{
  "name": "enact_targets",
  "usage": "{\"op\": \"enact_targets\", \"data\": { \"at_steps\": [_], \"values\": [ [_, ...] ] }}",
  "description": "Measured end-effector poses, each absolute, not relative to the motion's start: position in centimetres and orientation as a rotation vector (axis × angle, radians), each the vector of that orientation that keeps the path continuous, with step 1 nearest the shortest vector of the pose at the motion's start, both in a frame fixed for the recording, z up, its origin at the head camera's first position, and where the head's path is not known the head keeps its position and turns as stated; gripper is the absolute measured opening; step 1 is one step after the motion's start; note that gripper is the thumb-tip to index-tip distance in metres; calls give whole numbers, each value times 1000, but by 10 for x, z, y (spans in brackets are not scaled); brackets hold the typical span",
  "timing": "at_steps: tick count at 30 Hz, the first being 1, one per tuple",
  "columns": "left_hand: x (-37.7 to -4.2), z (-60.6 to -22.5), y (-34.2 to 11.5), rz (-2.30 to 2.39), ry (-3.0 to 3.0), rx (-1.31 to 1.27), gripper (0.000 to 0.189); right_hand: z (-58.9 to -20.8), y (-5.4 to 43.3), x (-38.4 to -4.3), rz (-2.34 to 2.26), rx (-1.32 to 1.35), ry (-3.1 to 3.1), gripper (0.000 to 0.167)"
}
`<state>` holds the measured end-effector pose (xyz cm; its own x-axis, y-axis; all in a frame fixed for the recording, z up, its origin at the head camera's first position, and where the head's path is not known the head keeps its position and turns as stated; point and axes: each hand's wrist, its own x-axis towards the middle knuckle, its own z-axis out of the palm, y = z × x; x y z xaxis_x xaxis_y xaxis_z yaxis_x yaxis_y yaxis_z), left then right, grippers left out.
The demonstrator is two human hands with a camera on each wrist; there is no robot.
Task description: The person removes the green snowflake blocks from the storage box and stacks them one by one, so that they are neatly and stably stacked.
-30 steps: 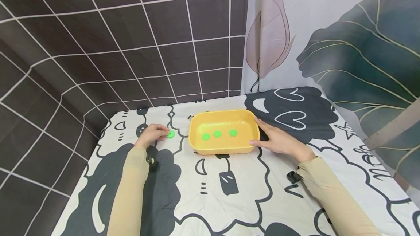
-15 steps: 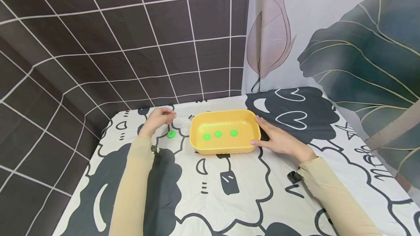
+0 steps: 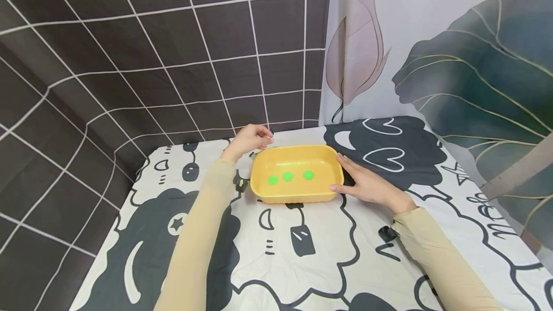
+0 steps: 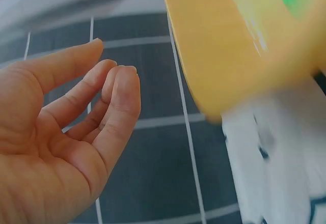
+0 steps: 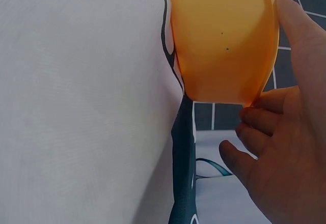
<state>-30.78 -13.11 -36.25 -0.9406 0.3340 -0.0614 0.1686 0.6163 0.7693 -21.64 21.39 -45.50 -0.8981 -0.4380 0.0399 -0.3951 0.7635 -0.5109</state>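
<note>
A yellow plastic tray (image 3: 298, 198) with rounded corners sits on the patterned cloth, three small green discs lying in it: a left one (image 3: 273, 180), a middle one (image 3: 287, 176) and a right one (image 3: 308, 175). My left hand (image 3: 247, 141) hovers beside the tray's back left corner, fingers loosely bent. In the left wrist view nothing lies between that hand's thumb and fingers. My right hand (image 3: 367, 184) holds the tray's right end, its thumb at the front corner and its fingers along the side. A fourth disc, seen earlier left of the tray, is hidden by the left arm.
Black and white cartoon cloth (image 3: 294, 272) covers the surface. Behind it and to the left rises a dark sheet (image 3: 216, 52) with white grid lines. A leaf-print curtain (image 3: 466, 61) hangs at the right. Each wrist wears a small black camera.
My left hand has let go of the green disc left of the tray, lifted, and moved right and back towards the tray's corner. The right hand and tray stay in place.
</note>
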Motion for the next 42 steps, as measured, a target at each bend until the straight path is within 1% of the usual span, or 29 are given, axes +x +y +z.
{"op": "enact_targets", "data": {
  "at_steps": [6,11,20,25,31,37,42],
  "values": [
    [-319,-367,-93,1155,2585,554,19,-455,215,-216,-799,-693,2871,103],
    [-321,-372,-71,1074,2520,649,18,-455,215,-216,-812,-685,2863,104],
    [-326,-387,-48,885,2375,908,28,-456,215,-216,-824,-684,2869,104],
    [-330,-399,-39,708,2339,1024,27,-456,215,-215,-826,-696,2864,103],
    [-332,-415,-35,514,2345,1040,21,-457,215,-214,-822,-696,2862,103],
    [-332,-428,-35,541,2301,976,25,-456,215,-214,-829,-676,2856,104],
    [-329,-432,-34,572,2264,964,25,-457,215,-215,-829,-673,2863,104]
  ]
}}
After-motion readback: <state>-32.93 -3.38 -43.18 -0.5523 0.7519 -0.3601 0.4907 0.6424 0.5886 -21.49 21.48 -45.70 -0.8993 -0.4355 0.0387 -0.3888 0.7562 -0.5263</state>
